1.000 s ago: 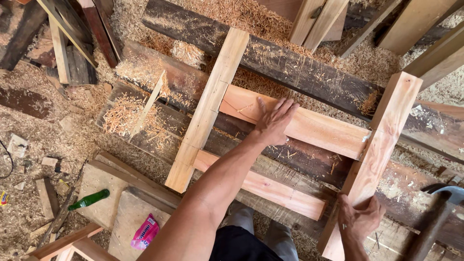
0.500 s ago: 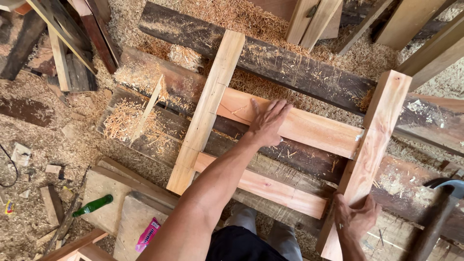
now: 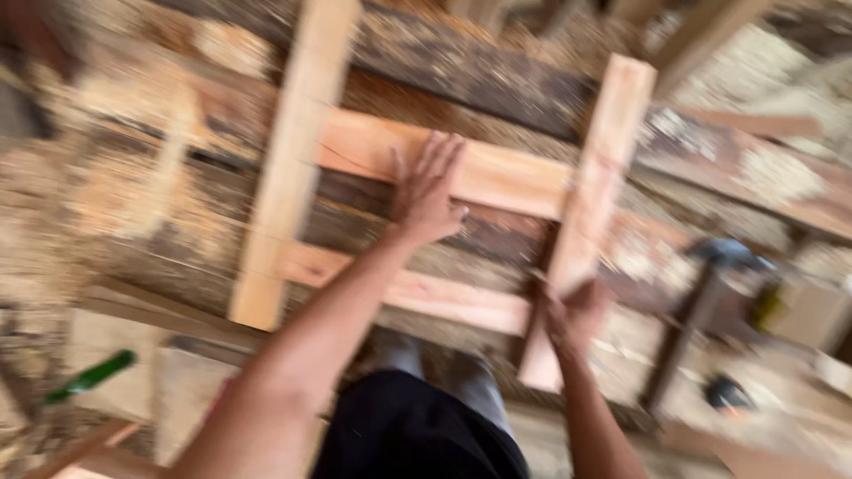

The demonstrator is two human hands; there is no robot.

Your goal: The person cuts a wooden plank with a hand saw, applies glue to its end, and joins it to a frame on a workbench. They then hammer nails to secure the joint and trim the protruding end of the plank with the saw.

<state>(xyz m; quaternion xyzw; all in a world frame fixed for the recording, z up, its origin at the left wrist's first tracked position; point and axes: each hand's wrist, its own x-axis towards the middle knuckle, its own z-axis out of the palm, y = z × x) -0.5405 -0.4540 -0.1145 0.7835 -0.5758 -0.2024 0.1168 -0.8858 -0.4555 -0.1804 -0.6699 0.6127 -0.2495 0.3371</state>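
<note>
Pressing pale wooden frame [image 3: 497, 177], left hand [image 3: 426, 191] flat

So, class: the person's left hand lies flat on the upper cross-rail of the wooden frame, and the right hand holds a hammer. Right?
Not quite. In the head view the right hand grips the frame's right upright, not a hammer. The left hand does lie flat on the upper cross-rail.

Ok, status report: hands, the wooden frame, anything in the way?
Left hand flat on upper rail. Right hand grips right post. Hammer beside, clear of frame.

No packages, labels, signs or screens can be made out.
</note>
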